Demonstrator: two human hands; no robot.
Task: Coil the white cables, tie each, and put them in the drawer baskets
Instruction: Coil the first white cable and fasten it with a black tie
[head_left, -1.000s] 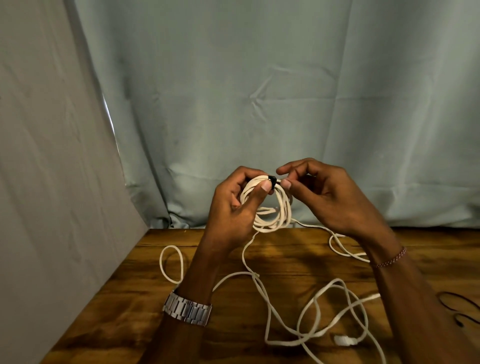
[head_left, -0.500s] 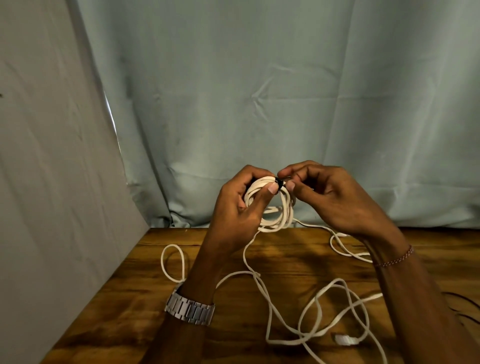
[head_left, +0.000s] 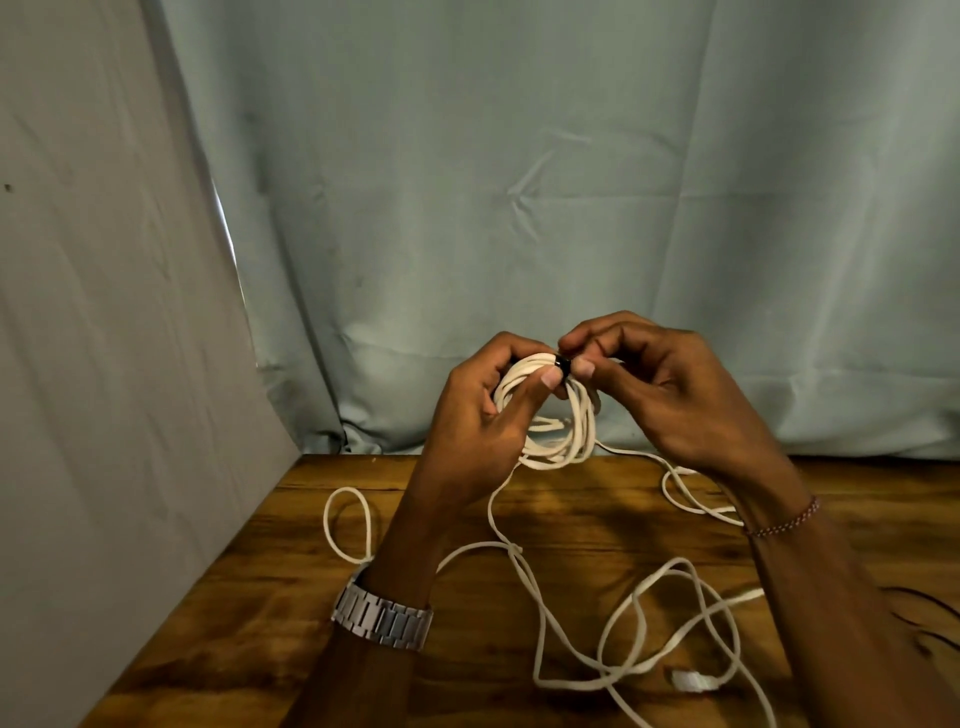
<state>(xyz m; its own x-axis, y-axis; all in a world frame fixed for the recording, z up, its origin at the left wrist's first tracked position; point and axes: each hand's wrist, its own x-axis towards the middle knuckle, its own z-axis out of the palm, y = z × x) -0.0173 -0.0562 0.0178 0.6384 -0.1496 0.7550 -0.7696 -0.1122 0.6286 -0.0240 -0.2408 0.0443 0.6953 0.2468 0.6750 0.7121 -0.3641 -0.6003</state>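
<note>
1. On the near part of the wooden table (head_left: 322, 613), nearest the camera, loose white cable (head_left: 540, 613) sprawls in open loops, with a white plug (head_left: 688, 680) lying at its near right. One strand rises from this slack to the coil held above the table. If the coil is pulled away, I judge that strand could snag on the loops or drag the plug across the table.
2. Above the table's middle, the left hand (head_left: 478, 415) grips the coil (head_left: 550, 415) — thumb pressed across the strands, fingers curled behind.
3. Beside it, the right hand (head_left: 670, 395) pinches a small black tie (head_left: 562, 364) at the coil's top. If that pinch slips before the tie is closed, the turns would likely spring apart.
4. The coil hangs roughly upright, facing the camera, its long axis vertical — top at the tie, bottom just above the table's far edge.
5. Behind the table hangs a pale curtain (head_left: 571, 182). No drawer baskets are in view.
</note>
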